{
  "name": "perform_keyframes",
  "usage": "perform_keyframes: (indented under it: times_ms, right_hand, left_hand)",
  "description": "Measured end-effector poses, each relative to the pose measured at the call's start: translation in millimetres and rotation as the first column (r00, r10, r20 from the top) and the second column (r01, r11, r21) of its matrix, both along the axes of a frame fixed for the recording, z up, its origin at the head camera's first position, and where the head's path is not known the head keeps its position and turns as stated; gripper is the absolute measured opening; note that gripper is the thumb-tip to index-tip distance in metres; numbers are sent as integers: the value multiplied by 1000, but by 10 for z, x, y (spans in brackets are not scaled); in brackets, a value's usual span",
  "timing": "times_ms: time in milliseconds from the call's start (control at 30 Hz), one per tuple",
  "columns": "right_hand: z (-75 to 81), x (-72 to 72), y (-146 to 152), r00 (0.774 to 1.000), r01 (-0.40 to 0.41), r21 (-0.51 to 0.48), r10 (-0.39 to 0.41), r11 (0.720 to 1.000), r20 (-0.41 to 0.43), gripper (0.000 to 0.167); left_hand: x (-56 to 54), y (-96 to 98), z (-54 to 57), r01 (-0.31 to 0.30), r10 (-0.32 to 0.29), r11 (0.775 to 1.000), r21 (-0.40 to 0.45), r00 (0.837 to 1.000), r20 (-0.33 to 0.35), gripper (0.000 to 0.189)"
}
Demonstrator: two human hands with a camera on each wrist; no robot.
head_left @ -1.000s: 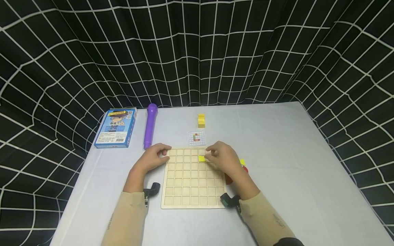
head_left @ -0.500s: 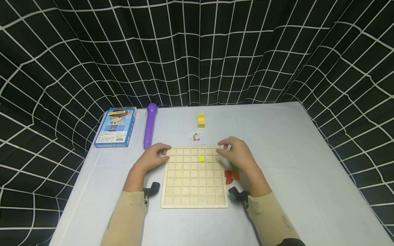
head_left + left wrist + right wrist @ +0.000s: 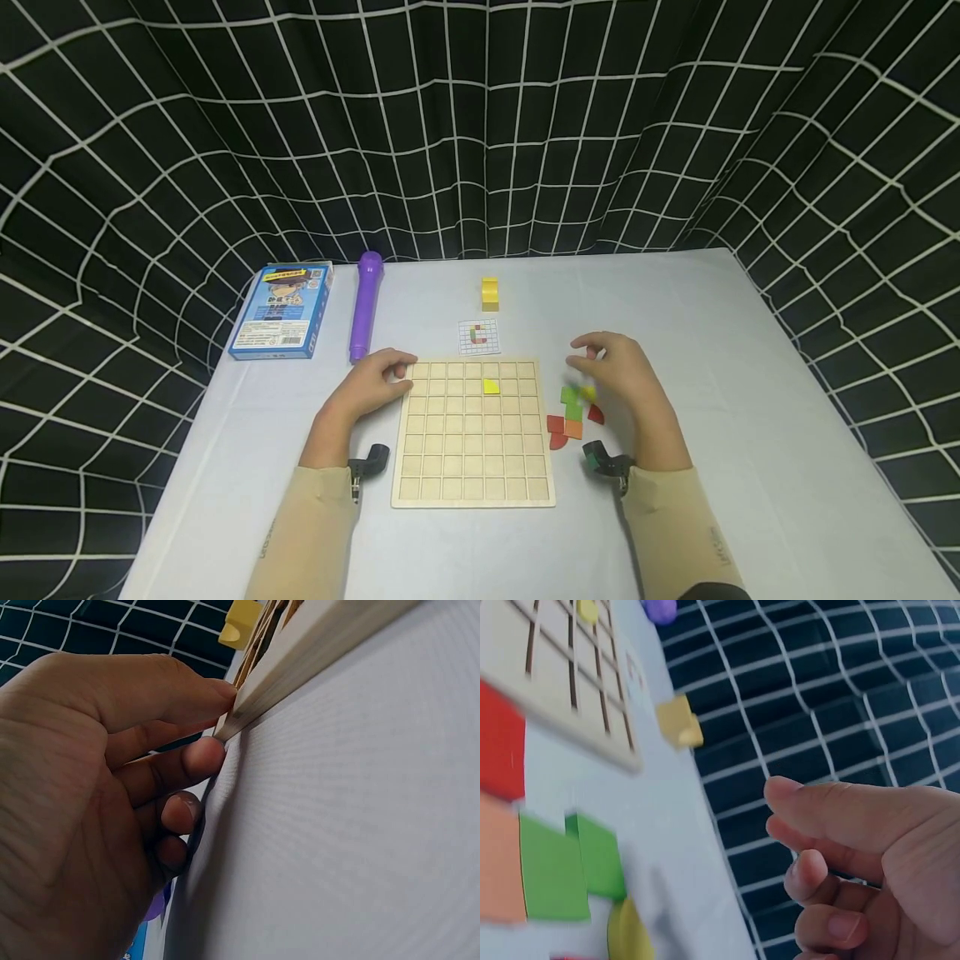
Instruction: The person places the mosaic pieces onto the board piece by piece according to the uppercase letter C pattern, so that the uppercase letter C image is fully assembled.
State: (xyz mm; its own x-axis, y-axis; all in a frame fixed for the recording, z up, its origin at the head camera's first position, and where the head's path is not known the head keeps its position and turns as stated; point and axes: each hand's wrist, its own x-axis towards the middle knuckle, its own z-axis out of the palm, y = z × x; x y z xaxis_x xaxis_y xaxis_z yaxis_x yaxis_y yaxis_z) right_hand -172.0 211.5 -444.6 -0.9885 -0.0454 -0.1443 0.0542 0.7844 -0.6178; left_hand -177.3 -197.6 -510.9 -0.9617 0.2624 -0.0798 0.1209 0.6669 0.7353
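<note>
A square wooden grid board (image 3: 472, 433) lies on the table, with one yellow tile (image 3: 491, 387) in a cell of its second row from the far side. My left hand (image 3: 373, 386) pinches the board's far left corner; in the left wrist view the thumb (image 3: 202, 694) touches the edge. Off to the right, my right hand (image 3: 618, 371) hovers with loosely bent fingers and nothing between them. Below it lie loose pieces: green tiles (image 3: 573, 411), an orange tile (image 3: 573, 429), a red square tile (image 3: 555, 424), rounded red pieces (image 3: 596, 414) and a yellow piece (image 3: 588, 392).
Beyond the board lies a small pattern card (image 3: 478, 337), with a yellow block (image 3: 490, 295) behind it. A purple microphone-shaped object (image 3: 366, 308) and a blue box (image 3: 282, 312) are at the far left. Black gridded cloth (image 3: 480, 125) stands around the table.
My right hand has let go of the yellow tile on the board and moved right, over the loose pieces, uncovering them. My left hand has stayed at the corner.
</note>
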Motion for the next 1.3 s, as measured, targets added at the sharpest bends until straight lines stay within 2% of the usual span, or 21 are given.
perform_keyframes:
  times_ms: [167, 533, 867, 1067, 1167, 1300]
  right_hand:
    - [-78, -42, 154, 995, 45, -28, -42, 999, 93, 40]
    - [-213, -64, 326, 979, 17, -68, -2, 998, 205, 32]
    - [-235, -11, 373, 952, -82, -63, 97, 995, 289, 25]
    - [-168, 22, 194, 923, -164, -91, 186, 982, 337, 23]
    - [-122, 54, 43, 897, -211, -133, 246, 968, 368, 22]
    - [-88, 111, -138, 860, -275, -130, 304, 953, 411, 19]
  left_hand:
    - [-3, 3, -1, -3, 3, 1000, -7, 1000, 11, 46]
    - [-17, -12, -30, 5, -5, 1000, 1, 1000, 0, 46]
    - [-22, -8, -12, -1, 1, 1000, 7, 1000, 3, 46]
    - [-17, -10, -11, -9, 9, 1000, 11, 1000, 13, 46]
    - [-22, -11, -23, -8, 8, 1000, 17, 1000, 10, 46]
    - [-24, -11, -31, -2, 2, 1000, 22, 1000, -1, 46]
